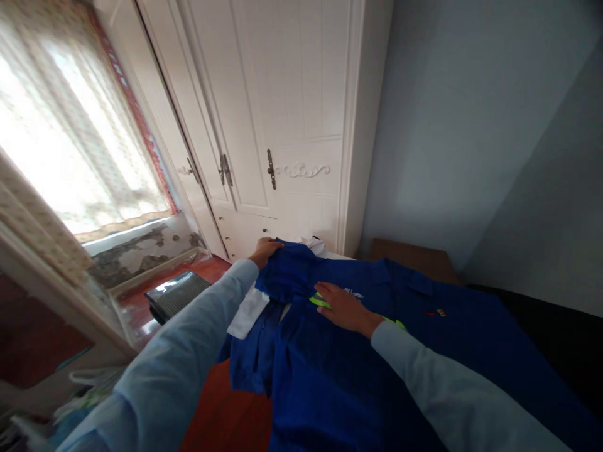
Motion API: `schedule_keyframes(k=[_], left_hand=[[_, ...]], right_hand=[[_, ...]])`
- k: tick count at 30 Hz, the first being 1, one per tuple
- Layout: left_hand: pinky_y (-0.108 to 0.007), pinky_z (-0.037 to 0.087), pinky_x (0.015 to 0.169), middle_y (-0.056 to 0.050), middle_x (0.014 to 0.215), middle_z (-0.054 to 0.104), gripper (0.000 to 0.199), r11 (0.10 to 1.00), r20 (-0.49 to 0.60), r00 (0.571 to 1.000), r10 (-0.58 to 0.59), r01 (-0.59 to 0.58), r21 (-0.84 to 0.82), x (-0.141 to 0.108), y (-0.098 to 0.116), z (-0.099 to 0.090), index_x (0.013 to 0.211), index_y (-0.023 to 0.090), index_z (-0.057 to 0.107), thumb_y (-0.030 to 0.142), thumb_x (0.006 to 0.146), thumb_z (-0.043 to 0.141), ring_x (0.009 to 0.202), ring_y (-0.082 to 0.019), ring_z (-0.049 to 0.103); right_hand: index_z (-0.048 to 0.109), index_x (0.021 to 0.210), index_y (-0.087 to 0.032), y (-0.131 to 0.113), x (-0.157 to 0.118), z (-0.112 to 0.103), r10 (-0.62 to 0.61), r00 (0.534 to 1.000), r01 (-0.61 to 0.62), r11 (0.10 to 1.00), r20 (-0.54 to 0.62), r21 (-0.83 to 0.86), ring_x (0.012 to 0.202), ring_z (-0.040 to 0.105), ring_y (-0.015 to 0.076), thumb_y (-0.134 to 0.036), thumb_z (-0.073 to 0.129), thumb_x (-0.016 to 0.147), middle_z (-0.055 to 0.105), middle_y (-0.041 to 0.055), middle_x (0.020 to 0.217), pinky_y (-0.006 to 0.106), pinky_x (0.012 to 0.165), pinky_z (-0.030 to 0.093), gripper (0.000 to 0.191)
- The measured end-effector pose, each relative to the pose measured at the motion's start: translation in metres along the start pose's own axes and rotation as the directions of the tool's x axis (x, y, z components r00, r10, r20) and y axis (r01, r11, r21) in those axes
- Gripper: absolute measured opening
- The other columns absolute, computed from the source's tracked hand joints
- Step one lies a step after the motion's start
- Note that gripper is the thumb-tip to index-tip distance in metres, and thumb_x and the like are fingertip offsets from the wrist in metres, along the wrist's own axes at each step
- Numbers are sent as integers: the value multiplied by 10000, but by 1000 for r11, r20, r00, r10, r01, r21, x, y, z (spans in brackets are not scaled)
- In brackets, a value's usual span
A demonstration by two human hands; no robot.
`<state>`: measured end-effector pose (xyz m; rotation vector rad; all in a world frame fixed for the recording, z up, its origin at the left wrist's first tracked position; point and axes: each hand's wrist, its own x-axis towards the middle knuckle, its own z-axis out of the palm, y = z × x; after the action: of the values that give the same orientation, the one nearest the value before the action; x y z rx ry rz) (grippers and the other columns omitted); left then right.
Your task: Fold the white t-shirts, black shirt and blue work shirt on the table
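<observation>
A blue work jacket with lime-green strips and small embroidered marks is spread out in front of me. At its far left, my left hand has its fingers closed on the edge of what looks like a sleeve. My right hand lies on the jacket with fingers stretched out, beside a lime-green strip. Beneath the sleeve, a white cloth and more blue fabric hang down at the left. What supports the jacket is mostly hidden.
A white wardrobe with drawers stands behind the jacket. Right of it, a brown wooden surface meets the grey wall. A black ridged case sits on the red floor at left, below a curtained window.
</observation>
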<state>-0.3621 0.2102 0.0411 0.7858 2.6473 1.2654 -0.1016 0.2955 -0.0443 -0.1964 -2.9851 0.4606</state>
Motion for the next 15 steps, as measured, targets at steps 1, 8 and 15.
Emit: schedule_keyframes(k=[1,8,15], left_hand=[[-281,522,726,-88,893,725,254,999,-25,999,33,-33,-11,-1,11,1,990,118,719,232,763,715,824,-199,681],[-354,489,973,-59,1094,688,237,595,225,617,754,-787,162,-70,95,23,1095,216,717,227,889,602,1019,-216,645],[-268,545,744,-132,1370,580,666,576,444,404,800,-724,-380,-120,97,24,1485,166,402,454,921,609,814,-137,671]], right_hand=[[494,1460,-85,-3,8,5,-18,999,18,1000,29,-10,1433,407,276,-313,542,945,426,172,1526,423,1218,342,565],[606,1360,-108,-5,22,32,-38,999,38,999,-7,38,1395,459,260,-315,529,955,488,151,1483,407,1213,344,462],[679,1274,-205,34,-27,23,-60,986,79,990,-157,120,1260,579,229,-317,443,961,647,78,1310,397,1152,413,408]])
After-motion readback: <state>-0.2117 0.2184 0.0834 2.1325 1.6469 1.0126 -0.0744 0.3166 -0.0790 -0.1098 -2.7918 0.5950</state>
